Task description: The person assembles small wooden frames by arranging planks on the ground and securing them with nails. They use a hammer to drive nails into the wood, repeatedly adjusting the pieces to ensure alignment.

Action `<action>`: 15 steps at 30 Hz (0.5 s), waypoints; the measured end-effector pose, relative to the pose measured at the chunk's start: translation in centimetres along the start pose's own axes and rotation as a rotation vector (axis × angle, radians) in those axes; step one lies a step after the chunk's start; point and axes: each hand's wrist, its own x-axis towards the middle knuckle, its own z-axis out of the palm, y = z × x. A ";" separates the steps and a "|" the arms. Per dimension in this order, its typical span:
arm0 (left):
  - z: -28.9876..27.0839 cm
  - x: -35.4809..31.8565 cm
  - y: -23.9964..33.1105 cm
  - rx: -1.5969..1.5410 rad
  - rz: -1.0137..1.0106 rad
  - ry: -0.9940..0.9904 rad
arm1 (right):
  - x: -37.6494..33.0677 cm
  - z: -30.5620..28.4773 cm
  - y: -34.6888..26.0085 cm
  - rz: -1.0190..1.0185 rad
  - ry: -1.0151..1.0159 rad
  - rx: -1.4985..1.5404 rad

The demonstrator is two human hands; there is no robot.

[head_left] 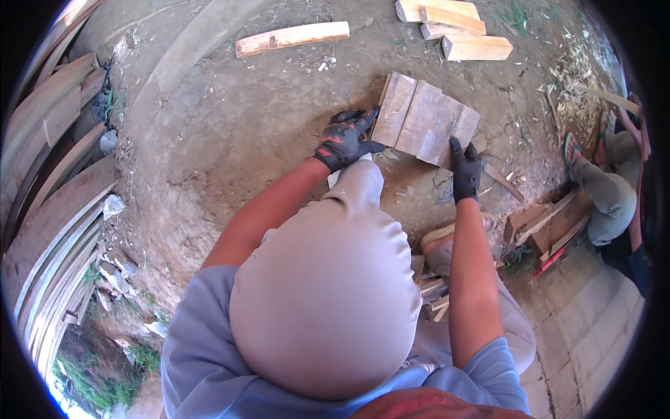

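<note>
In the head view, we see a short weathered plank panel (424, 120) lying on the dirt ground (230, 119), just beyond our knee (363, 181). Its long axis runs left to right, dipping to the right. Our left hand (344, 140), gloved, closes on the panel's near-left edge; our right hand (465, 167) pinches its near-right corner. Both forearms reach forward, about equally near. Cut wood blocks (453, 28) lie farther off.

We saw long plank (292, 38) on dirt, cut blocks (457, 29) stacked beyond, boards (52, 209) leaning left, another person (614, 185) sitting right.
</note>
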 end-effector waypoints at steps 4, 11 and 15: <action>0.7 -0.3 -0.5 0.088 0.072 0.124 | 0.0 0.2 -0.1 -0.009 -0.024 0.023; -0.9 0.1 1.4 -0.011 -0.038 -0.033 | -0.1 -0.2 0.7 -0.001 -0.036 0.089; 0.1 0.0 -0.1 0.149 -0.002 0.084 | -0.1 0.2 -1.5 -0.002 -0.063 0.063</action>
